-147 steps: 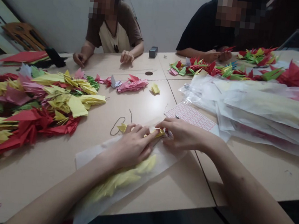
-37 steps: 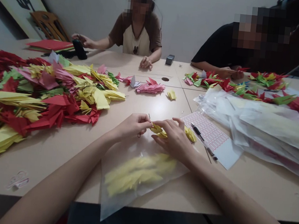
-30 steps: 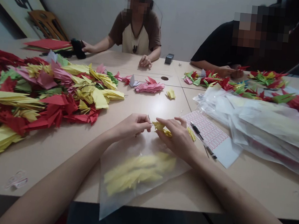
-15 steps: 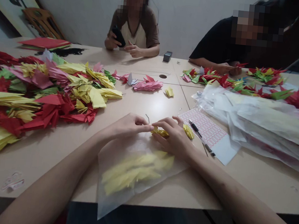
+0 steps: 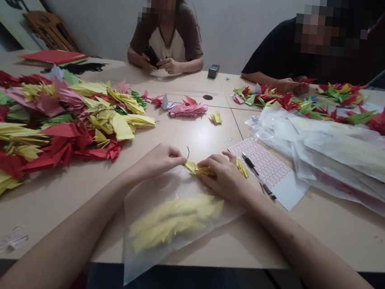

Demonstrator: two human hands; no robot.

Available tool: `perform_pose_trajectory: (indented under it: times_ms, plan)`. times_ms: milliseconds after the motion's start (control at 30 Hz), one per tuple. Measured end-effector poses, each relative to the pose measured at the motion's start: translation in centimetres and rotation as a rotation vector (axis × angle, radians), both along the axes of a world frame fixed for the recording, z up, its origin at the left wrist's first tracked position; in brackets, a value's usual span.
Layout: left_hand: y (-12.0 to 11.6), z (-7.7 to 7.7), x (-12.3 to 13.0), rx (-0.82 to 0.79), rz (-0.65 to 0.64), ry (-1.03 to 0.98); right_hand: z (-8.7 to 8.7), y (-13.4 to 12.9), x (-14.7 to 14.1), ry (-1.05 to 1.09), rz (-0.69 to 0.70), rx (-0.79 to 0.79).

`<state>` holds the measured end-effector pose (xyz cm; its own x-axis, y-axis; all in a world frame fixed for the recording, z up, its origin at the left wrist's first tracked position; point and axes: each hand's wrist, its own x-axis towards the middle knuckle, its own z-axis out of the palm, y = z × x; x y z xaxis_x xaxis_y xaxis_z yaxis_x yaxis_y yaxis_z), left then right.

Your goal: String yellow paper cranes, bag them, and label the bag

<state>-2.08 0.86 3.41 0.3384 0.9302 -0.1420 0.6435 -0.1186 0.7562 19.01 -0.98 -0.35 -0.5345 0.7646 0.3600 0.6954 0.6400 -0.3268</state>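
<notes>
A short row of yellow folded paper cranes (image 5: 191, 165) lies along the top edge of a frosted plastic bag (image 5: 160, 193). My left hand (image 5: 165, 162) pinches its left end, close to where a thin dark wire end (image 5: 188, 152) sticks up. Over the middle of the row curls my right hand (image 5: 224, 177), fingers closed on the cranes and hiding part of them. More yellow folds (image 5: 242, 168) come out on its right side. Through the bag shows a yellow bundle of folded paper (image 5: 174, 220). The bag's lower corner hangs past the table edge.
Heaped paper cranes (image 5: 66, 141) cover the left side. To the right are a label sheet (image 5: 265, 167), a pen (image 5: 250, 163) and stacked filled bags (image 5: 345, 150). One person (image 5: 169, 33) holds a dark device; another person (image 5: 276, 48) handles red folded paper.
My left hand has shifted slightly left, and its fingers are now on the left end of the yellow cranes, with more of them showing between my hands. The view has shifted a little.
</notes>
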Motion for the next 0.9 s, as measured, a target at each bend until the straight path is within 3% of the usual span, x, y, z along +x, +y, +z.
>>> perform_pose_trajectory:
  times_ms: [200,533,900]
  plan:
    - [0.11,-0.11,0.10,-0.035,0.087,-0.137,0.46,0.27,0.17,0.088,-0.008,-0.065]
    - [0.07,-0.09,0.36,-0.262,0.174,-0.296,0.56,0.47,0.22,0.205,-0.010,-0.147]
    - [0.11,-0.26,0.31,-0.289,0.224,-0.342,0.97,0.27,0.27,0.270,-0.036,-0.158]
